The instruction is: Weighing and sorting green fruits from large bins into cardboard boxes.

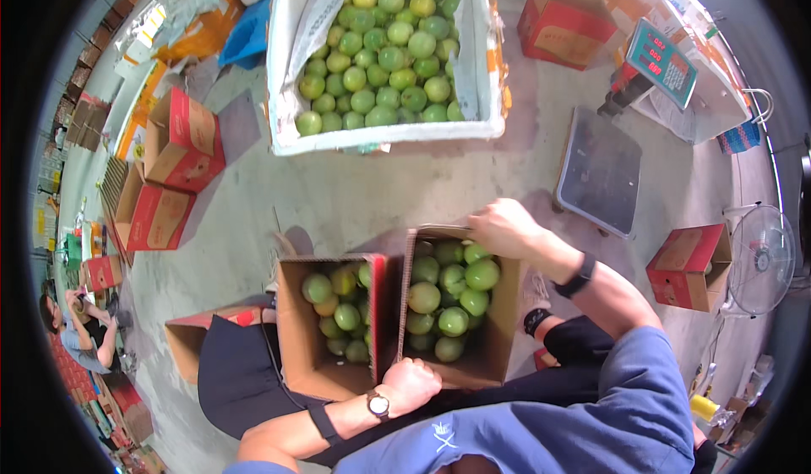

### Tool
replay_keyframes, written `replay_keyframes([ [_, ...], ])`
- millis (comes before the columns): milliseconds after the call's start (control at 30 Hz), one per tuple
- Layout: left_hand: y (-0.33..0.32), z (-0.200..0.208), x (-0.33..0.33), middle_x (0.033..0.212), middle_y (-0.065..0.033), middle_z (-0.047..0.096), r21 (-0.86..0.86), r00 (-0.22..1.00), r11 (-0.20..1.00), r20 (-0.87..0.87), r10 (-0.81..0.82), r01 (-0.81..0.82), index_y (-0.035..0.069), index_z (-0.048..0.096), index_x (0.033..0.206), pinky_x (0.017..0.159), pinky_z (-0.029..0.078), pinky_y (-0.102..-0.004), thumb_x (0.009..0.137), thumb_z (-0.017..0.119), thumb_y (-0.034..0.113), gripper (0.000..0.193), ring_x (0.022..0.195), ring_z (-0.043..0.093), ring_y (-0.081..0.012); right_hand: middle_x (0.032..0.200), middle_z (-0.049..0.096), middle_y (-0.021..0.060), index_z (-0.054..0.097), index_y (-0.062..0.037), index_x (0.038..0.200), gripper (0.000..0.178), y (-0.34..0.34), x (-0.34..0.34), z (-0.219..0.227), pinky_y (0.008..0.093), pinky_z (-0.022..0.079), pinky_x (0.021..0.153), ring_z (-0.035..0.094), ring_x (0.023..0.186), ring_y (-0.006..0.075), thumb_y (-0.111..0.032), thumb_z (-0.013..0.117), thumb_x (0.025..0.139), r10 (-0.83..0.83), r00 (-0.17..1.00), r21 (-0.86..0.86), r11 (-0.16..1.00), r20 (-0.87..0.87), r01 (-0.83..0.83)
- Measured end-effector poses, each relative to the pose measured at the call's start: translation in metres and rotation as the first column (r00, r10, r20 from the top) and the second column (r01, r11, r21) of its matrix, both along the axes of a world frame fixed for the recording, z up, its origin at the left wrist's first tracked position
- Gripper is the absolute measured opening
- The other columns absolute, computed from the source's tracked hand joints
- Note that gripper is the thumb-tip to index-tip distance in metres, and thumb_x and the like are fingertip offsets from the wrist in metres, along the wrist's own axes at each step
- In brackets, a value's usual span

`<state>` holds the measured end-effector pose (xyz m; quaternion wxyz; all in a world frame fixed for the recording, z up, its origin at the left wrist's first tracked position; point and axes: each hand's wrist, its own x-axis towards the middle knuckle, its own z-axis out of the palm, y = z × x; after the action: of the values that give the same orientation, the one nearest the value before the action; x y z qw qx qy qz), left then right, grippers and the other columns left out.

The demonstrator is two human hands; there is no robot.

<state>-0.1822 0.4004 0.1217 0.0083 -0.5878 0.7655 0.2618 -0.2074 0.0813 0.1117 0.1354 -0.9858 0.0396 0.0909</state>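
Two open cardboard boxes stand side by side between my legs, both part-filled with smooth, round green fruit whose kind I cannot make out for certain. My left hand (pixel 411 385) is closed on the near left corner of the right-hand cardboard box (pixel 504 322). At its far right corner, my right hand (pixel 505 227) grips the rim with bent fingers. Several green fruits (pixel 453 322) lie inside it. The left-hand cardboard box (pixel 297 335) leans close beside it, its red outer wall facing the held box, with fruit (pixel 347 316) in its bottom.
Ahead is a large white foam crate (pixel 389 138) heaped with green fruit. A platform scale (pixel 600 170) with a lit display (pixel 661 62) stands right. Red cartons (pixel 177 149) stand left; another carton (pixel 688 264) sits by a fan (pixel 762 258). A person (pixel 84 330) sits far left.
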Motion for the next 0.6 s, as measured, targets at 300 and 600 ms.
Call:
replay_keyframes([
  [300, -0.099, 0.098, 0.081, 0.113, -0.0062, 0.06, -0.576, 0.97, 0.786, -0.209, 0.124, -0.224, 0.013, 0.062, 0.107, 0.088, 0.046, -0.035, 0.075, 0.06, 0.009, 0.032, 0.105, 0.057, -0.0238, 0.054, 0.049, 0.0122, 0.064, -0.0009, 0.075, 0.014, -0.158, -0.233, 0.138, 0.0319, 0.039, 0.047, 0.043, 0.049, 0.0112, -0.012, 0.071, 0.071, -0.676, 0.704, 0.122, 0.735, 0.218, 0.667],
  [600, 0.04, -0.018, 0.238, 0.088, -0.0148, 0.068, 0.294, 0.093, 0.105, -0.057, 0.994, -0.95, -0.007, 0.06, 0.106, 0.075, 0.05, -0.0341, 0.087, 0.061, 0.044, 0.054, 0.079, 0.062, -0.0195, 0.089, 0.065, 0.0211, 0.064, -0.0027, 0.086, 0.016, -0.253, -0.361, 0.045, 0.0451, 0.05, 0.077, 0.062, 0.088, 0.0367, -0.013, 0.058, 0.075, -0.875, 0.177, -0.24, 0.072, 0.45, 0.968],
])
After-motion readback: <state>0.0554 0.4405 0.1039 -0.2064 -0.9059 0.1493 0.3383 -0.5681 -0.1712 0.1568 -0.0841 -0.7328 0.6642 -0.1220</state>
